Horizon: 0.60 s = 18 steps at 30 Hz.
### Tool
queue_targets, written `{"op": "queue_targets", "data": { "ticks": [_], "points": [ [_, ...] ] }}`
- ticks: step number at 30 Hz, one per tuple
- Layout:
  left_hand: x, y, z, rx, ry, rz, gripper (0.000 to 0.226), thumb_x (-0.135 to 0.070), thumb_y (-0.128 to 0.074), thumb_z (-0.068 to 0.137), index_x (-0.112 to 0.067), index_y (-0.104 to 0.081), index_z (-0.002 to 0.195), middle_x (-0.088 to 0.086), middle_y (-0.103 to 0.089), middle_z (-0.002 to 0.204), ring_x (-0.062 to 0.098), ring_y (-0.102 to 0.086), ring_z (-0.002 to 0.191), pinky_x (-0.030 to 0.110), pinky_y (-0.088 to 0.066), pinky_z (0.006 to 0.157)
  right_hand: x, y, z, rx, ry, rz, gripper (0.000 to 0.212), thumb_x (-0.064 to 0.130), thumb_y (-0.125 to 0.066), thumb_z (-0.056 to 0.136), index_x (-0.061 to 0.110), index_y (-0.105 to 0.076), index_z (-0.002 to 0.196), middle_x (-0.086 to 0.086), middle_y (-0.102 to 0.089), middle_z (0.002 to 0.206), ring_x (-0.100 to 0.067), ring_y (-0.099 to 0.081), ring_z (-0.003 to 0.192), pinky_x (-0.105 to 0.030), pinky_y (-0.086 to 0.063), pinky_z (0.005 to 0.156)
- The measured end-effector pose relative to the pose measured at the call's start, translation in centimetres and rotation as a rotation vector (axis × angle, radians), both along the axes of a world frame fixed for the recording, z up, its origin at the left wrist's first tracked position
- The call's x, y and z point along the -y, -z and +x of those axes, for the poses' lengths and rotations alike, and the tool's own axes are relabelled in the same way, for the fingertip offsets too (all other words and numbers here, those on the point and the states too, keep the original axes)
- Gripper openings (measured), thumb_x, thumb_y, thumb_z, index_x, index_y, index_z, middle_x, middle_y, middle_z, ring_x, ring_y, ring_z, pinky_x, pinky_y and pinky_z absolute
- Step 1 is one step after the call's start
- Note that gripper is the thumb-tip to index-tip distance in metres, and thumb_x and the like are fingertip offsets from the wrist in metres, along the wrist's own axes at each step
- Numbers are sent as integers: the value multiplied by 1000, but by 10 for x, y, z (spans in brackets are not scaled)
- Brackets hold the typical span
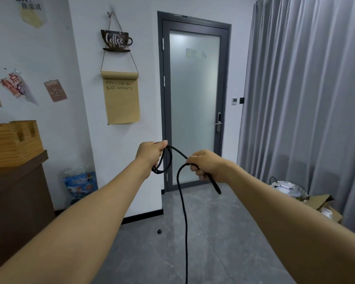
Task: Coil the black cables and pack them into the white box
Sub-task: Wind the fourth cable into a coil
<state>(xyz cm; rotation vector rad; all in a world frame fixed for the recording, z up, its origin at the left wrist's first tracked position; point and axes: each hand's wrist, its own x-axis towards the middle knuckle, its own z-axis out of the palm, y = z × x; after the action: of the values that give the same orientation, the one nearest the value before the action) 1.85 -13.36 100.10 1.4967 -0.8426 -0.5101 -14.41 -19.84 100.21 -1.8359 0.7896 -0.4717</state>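
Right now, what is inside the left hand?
The left hand grips small loops of the black cable; they hang below its fingers. How many loops the fingers cover cannot be seen.

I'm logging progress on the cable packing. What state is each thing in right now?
Black cable: partly coiled, loops at left hand, long tail hanging down.
Left hand: grips the loops.
Right hand: grips the cable, short end sticking out below.
Door: closed.
Curtain: drawn.
Cardboard box: flaps open.
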Motion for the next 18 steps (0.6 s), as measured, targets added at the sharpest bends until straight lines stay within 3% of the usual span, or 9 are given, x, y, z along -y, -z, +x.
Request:
{"op": "queue_targets", "data": {
  "ticks": [4,7,11,14,18],
  "points": [
    [1,-1,4,5,-35,17,36,-26,-62,90,-15,-40,63,-1,-32,54,16,-26,48,25,-25,50,10,-4,-19,-162,-9,-171,30,34,-57,92,13,-56,70,3,-42,56,-10,-32,48,-21,-29,45],
    [1,-2,10,-2,-79,36,38,-27,-62,89,-15,-39,62,0,-32,56,18,-27,48,25,-25,51,18,0,-25,-160,83,-333,36,43,-57,90,13,-66,74,0,-39,58,-13,-32,52,-24,-30,52],
    [0,0,14,13,-115,68,37,-26,-62,87,-15,-35,63,2,-29,59,20,-25,49,26,-23,52,21,0,-27,-65,62,-610,16,19,-64,88,4,-69,92,2,-38,58,-10,-32,53,-19,-31,53],
    [1,-1,15,33,-155,114,36,-25,-60,87,-13,-36,64,3,-31,60,20,-27,49,25,-24,52,18,-5,-22,-23,55,-772,8,15,-66,85,8,-69,89,5,-37,62,-8,-32,54,-20,-32,59],
    [4,4,16,127,-216,217,34,-28,-60,88,-8,-40,69,6,-38,64,23,-36,58,28,-30,57,15,-20,-19,68,126,-781,7,15,-59,83,15,-65,79,6,-39,71,-8,-38,63,-29,-31,77]
  ]
}}
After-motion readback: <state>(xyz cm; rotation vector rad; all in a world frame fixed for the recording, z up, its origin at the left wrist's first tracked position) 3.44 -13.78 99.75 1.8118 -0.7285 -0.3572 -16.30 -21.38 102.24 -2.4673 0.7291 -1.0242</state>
